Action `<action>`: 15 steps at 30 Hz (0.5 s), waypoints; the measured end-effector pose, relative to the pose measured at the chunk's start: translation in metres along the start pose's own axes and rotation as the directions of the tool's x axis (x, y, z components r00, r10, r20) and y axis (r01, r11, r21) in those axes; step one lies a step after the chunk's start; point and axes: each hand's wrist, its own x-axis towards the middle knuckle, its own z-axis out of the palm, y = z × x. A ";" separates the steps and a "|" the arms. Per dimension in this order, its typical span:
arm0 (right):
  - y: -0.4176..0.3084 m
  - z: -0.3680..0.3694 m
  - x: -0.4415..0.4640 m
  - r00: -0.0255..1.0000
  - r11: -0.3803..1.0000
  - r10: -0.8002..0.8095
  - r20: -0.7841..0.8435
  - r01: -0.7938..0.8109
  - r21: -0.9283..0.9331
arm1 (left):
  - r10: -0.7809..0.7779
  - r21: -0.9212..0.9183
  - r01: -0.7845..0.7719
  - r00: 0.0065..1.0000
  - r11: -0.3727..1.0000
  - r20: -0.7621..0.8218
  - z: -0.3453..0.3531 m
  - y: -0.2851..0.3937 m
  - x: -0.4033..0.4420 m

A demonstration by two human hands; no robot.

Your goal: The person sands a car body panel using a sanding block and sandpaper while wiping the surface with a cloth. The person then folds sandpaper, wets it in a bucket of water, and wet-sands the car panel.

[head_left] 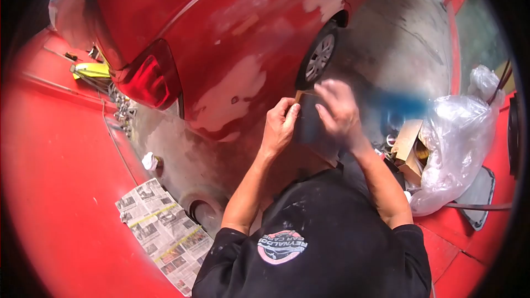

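Note:
My left hand [280, 125] is closed, its thumb and forefinger pinching a thin brown strip [299, 97] whose exact kind I cannot make out. Close to the strip's right side, my right hand [339, 111] is smeared by motion, so its grip is unclear. Beyond both hands stands a red car [221, 38] with pale, dull patches on its rear side panel. The largest patch [234, 96] has a small dark red spot in it. A wheel [320, 58] shows just past my fingertips.
Newspaper sheets [163, 232] lie at the lower left. Clear plastic sheeting [458, 143] is heaped on the right, beside an opened cardboard box [408, 149]. A small can topped with something white [150, 161] stands on the floor by the red wall. A red tail light [149, 83] sits at the car's corner.

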 end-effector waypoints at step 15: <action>0.007 0.002 0.004 0.887 0.819 0.427 0.173 -0.461 0.342 | 0.019 0.026 -0.022 0.993 0.999 0.114 -0.028 0.021 -0.014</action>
